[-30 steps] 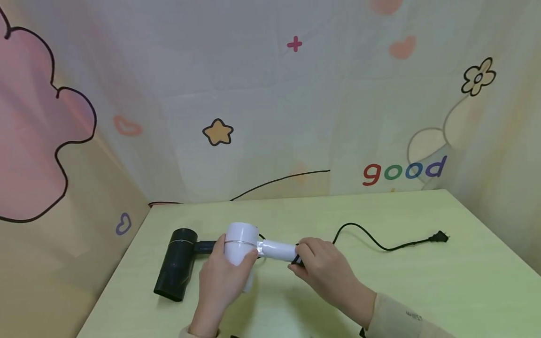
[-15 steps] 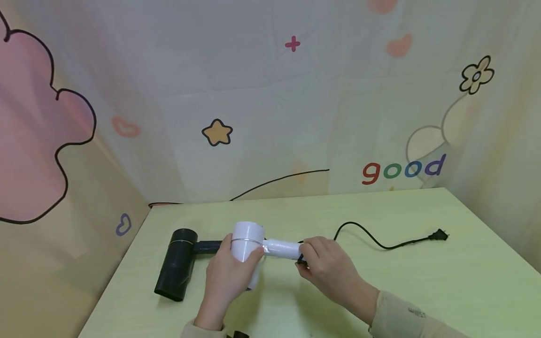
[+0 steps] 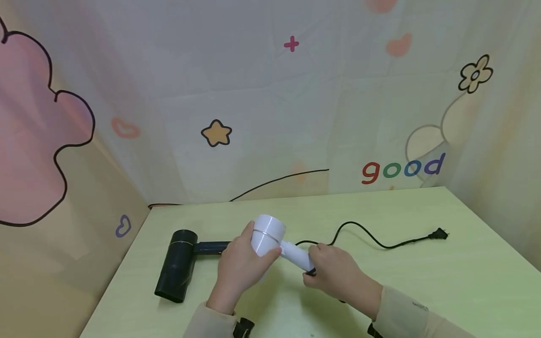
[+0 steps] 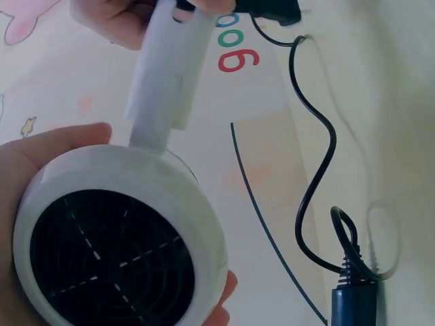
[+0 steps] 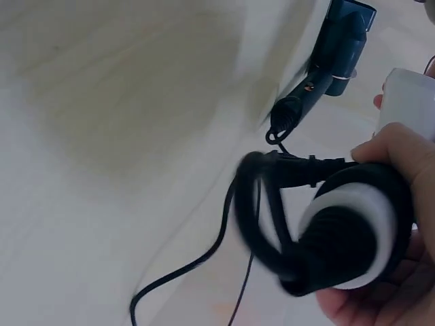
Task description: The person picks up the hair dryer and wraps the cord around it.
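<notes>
A white hair dryer (image 3: pixel 266 239) is held above the table between both hands. My left hand (image 3: pixel 243 267) grips its round body, thumb and fingers on opposite sides. The black intake grille (image 4: pixel 112 258) faces the left wrist camera. My right hand (image 3: pixel 338 270) wraps round the lower end of the handle (image 3: pixel 297 256). From that end comes a looped black cord (image 5: pixel 255 224), clearest in the right wrist view. A black hair dryer (image 3: pixel 176 265) lies on the table left of my left hand, its handle pointing right. The left hand hides part of the white nozzle.
The black hair dryer's cord (image 3: pixel 363 228) runs behind the white one to a plug (image 3: pixel 438 234) at the table's right. The pale green table (image 3: pixel 422 281) ends at a patterned cloth backdrop (image 3: pixel 262 155).
Both hands have carried the white hair dryer to the right. Its handle has swung from nearly level to slanting down toward the right. The black hair dryer stays put.
</notes>
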Demonstrator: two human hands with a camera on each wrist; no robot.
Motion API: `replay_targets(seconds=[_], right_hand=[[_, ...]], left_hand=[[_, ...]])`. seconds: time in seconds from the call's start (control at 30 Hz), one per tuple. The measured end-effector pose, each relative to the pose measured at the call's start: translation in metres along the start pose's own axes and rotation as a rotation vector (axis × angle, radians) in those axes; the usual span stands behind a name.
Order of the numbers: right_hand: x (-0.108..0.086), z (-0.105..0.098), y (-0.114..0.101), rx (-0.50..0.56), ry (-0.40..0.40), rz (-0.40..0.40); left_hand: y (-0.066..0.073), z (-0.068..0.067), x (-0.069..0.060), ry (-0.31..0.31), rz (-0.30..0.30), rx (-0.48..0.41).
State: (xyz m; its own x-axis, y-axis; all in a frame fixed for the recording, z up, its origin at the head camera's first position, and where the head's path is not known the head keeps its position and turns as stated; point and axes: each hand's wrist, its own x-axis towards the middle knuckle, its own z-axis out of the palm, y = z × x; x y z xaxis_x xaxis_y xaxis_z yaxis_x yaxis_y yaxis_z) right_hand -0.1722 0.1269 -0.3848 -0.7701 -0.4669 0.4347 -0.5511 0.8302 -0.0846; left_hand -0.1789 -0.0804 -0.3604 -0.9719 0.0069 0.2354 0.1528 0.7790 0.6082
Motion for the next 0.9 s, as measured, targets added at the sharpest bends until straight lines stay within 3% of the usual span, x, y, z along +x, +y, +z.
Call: replay_targets(seconds=[0.23, 0.47, 0.63, 0.9], right_hand=[[-0.014, 0.003, 0.015, 0.098, 0.001, 0.097], [-0.024, -0.015, 0.041, 0.295, -0.11, 0.367], [-0.026, -0.037, 0.068, 0.35, -0.13, 0.485], [-0.028, -0.07, 0.122, 0.197, -0.058, 0.51]], left_hand=[[0.002, 0.002, 0.004, -0.087, -0.025, -0.155], [-0.012, -0.014, 0.003, -0.1, -0.024, -0.202], [-0.036, -0.029, 0.004, -0.085, -0.026, -0.097], [-0.078, -0.051, 0.01, -0.058, -0.093, 0.145]])
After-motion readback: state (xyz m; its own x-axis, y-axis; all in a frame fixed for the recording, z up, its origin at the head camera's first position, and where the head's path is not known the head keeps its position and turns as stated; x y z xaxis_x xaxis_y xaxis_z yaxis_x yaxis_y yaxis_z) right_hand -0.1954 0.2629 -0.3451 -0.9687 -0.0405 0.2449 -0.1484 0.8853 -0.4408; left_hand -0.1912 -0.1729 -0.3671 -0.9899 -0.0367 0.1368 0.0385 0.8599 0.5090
